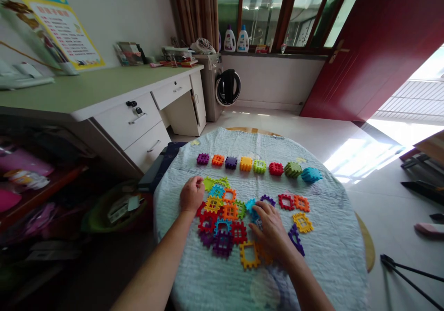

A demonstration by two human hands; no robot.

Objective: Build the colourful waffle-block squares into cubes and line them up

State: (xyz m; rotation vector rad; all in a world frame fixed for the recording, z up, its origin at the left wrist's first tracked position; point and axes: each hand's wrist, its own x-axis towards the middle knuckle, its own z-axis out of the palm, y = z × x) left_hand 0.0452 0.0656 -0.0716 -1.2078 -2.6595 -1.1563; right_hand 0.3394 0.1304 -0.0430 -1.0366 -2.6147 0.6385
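Bare forearms (156, 260) stretch over cloth-covered round bench (333, 237). Left hand (192, 194) loosely curled beside lime-green tile (208, 183); grip unclear. Right hand (268, 221) palm down over light-blue tile (250, 205); whether gripping, impossible to make out. Notched plastic tiles (230, 211) heaped between hands; row of eight blocks (246, 164) beyond.
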